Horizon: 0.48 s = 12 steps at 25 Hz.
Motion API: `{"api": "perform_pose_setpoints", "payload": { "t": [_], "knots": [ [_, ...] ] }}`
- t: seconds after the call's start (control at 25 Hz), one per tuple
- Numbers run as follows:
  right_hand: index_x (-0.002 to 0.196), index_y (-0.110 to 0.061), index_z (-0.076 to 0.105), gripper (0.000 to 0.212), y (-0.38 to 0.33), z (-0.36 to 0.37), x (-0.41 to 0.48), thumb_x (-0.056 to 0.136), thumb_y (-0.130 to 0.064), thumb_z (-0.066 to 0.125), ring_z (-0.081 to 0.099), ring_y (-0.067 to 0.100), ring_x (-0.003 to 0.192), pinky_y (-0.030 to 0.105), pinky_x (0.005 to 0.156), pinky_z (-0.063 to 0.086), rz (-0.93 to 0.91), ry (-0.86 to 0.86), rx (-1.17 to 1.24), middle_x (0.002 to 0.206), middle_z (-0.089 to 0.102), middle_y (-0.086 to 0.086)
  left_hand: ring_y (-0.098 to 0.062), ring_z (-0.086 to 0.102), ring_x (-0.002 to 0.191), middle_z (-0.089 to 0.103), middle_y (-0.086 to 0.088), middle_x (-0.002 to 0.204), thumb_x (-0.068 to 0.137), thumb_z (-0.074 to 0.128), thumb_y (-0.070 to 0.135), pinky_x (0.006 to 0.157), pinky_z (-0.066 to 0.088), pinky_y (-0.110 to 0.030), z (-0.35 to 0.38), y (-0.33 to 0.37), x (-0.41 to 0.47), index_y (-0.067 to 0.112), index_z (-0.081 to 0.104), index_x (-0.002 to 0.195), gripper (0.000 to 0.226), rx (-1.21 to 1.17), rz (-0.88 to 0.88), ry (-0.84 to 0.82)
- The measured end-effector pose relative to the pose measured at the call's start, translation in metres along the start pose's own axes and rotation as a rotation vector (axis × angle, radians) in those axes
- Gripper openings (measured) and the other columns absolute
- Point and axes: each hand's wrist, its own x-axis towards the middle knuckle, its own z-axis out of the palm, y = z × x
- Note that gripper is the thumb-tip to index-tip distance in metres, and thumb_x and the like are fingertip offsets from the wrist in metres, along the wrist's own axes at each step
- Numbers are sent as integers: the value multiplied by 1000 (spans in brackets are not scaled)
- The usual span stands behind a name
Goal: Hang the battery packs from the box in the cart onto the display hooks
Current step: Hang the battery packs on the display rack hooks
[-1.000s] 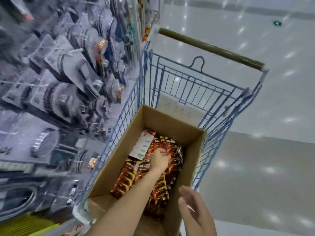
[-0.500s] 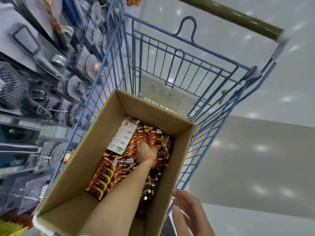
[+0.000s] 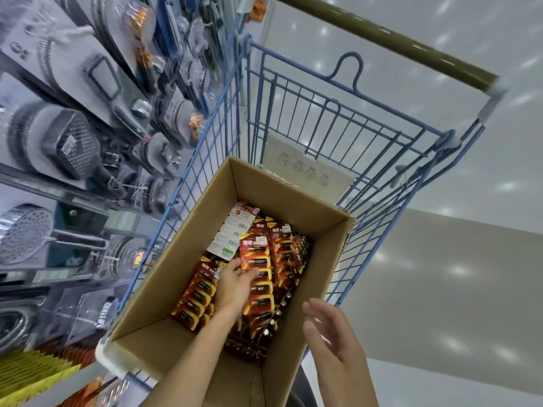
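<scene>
Right hand (image 3: 332,339) hangs at the lower right of the frame, fingers spread and loose, holding nothing, just outside the right wall of the box (image 3: 176,259). Left hand (image 3: 235,284) reaches up from the bottom centre into the box, thumb and fingers closed on the lower edge of one battery pack (image 3: 254,252), which stands raised and a little tilted above the rest. Under and around it lie the other packs (image 3: 195,298), red and yellow, stacked in overlapping rows that fill the box floor from centre to far end; a few near the far left corner show white backs. The box is open-topped brown cardboard and sits inside the blue wire cart (image 3: 446,141), filling its near part. Beyond it the cart's brown handle (image 3: 382,38) crosses the upper right of the frame. Along the left edge runs a display of packaged shower heads (image 3: 25,233), close beside the cart, with yellow packets (image 3: 32,374) at the lower left corner.
</scene>
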Motion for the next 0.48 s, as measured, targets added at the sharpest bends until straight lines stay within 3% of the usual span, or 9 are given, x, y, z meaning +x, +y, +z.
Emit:
{"api": "perform_pose_setpoints", "payload": {
  "t": [0.08, 0.12, 0.28, 0.4, 0.48],
  "knots": [
    [118, -39, 60, 26, -5, 9, 10, 102, -19, 60, 59, -12, 105, 5, 84, 43, 29, -28, -55, 115, 66, -27, -20, 79, 92, 79, -2, 108, 96, 72, 16, 73, 64, -35, -44, 3, -42, 22, 66, 124, 30, -147, 19, -52],
    [123, -37, 59, 26, -8, 15, 16, 103, -20, 59, 59, -9, 108, 6, 87, 43, 49, -48, -72, 119, 64, -23, -22, 79, 91, 80, -3, 106, 97, 71, 14, 70, 64, -36, -62, 4, -60, 23, 66, 121, 26, -177, 23, -48],
    [134, -22, 57, 32, 0, 59, 76, 103, -31, 57, 60, 12, 119, 35, 108, 48, 189, -163, -98, 128, 63, -5, -27, 79, 89, 81, -5, 102, 96, 69, 13, 87, 61, -53, -116, 1, -110, 21, 69, 117, 23, -248, -2, 22],
    [133, -8, 56, 31, 11, 91, 132, 104, -21, 57, 59, 33, 128, 47, 109, 49, 364, -192, 273, 139, 58, 16, -28, 79, 85, 81, -7, 99, 92, 72, 11, 77, 61, -44, -136, 1, -131, 19, 70, 114, 23, -326, -13, 70],
    [141, 0, 50, 39, 27, 110, 163, 104, -12, 52, 52, 42, 135, 52, 114, 44, 454, -91, 300, 146, 51, 26, -30, 79, 86, 81, -8, 100, 90, 74, 11, 73, 59, -41, -144, -3, -136, 17, 71, 114, 25, -377, -28, 108]
  ]
}}
